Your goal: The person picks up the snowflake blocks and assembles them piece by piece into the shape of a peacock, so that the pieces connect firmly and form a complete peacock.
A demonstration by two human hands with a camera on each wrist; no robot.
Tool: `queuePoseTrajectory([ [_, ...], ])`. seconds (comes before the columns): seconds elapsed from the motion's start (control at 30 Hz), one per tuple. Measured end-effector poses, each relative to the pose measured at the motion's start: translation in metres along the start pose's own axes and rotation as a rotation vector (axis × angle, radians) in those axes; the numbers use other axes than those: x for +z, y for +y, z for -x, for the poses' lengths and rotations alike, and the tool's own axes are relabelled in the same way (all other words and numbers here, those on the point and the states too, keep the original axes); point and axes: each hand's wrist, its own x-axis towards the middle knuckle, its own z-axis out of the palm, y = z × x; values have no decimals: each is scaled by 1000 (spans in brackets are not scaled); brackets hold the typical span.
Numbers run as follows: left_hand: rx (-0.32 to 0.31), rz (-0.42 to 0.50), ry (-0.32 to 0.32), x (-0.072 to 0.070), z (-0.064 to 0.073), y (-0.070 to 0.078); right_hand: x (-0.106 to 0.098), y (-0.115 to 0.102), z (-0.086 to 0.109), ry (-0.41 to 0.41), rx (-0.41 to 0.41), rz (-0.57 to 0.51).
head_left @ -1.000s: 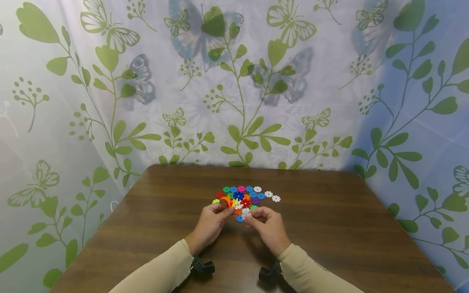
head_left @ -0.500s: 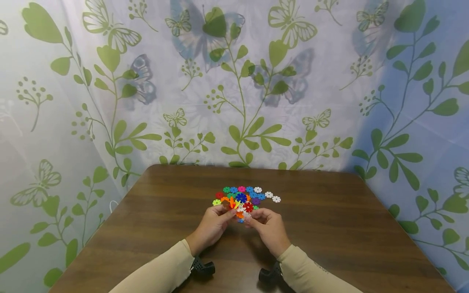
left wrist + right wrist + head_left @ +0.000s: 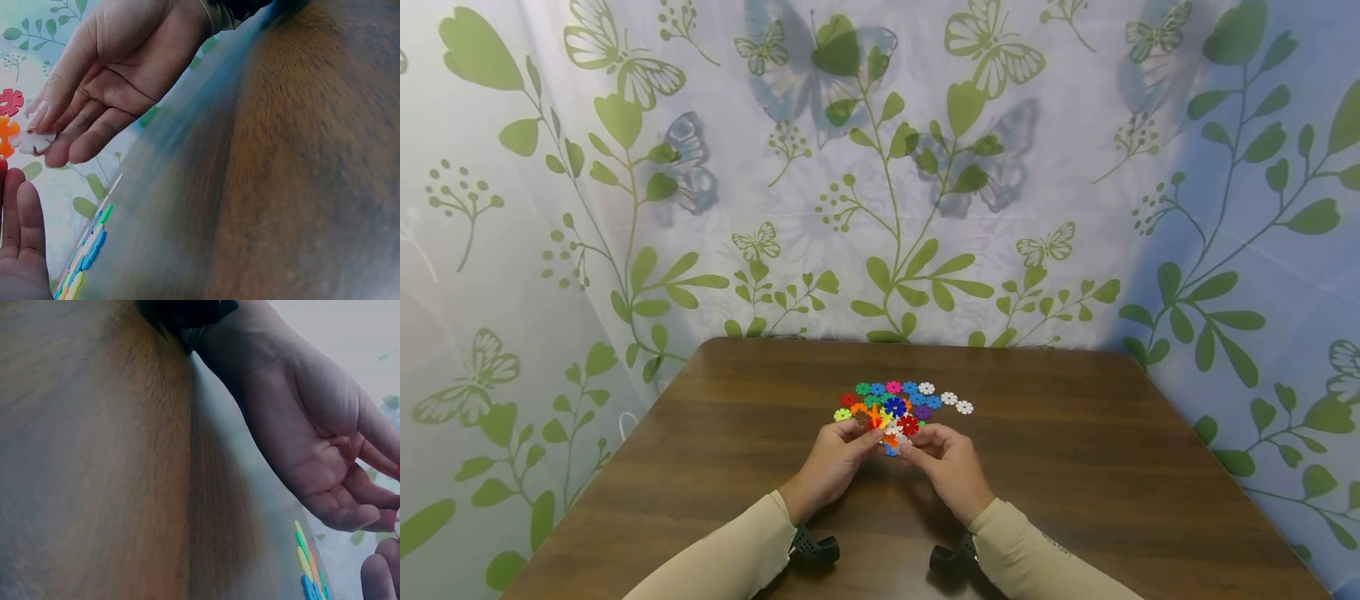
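Steadying slotted flower-disc cluster [image 3: 895, 426]: prob. best pinched lightly nr rims, slots aligned before any push.
Cluster look: multicol., toothed rims, discs at diff. angles.
Cluster spot: lower ctr of frame, btwn hands.
L hand [image 3: 829, 460]: pinching its yellow-red side.
R hand [image 3: 957, 465]: pinching white disc [image 3: 28, 142].

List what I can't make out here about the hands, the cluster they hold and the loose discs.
Head view: loose discs behind the cluster; it covers them.
Head view: how the cluster's parts join; too small.
Head view: the exact spot the left hand pinches; its thumb covers it.
Left wrist view: disc faces; seen edge-on.
Right wrist view: most of the cluster; right edge cuts it off.
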Motion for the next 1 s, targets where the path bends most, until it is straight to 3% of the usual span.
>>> queuePoseTrajectory([
  [0.4, -2, 13, 1, -1, 1, 4, -4, 0, -1, -33, 29, 85],
  [0.6, -17, 14, 22, -1, 1, 4, -13, 3, -5, -108, 45, 129],
  [0.7, -17, 7, 37, -2, 0, 3, -21, 5, -10, -104, 32, 152],
  [0.83, -18, -12, 51, -2, -1, 3, -37, 8, -18, -27, 7, 261],
  [1.0, -28, -5, 47, -3, -1, 3, -67, 14, -30, 52, -59, 493],
])
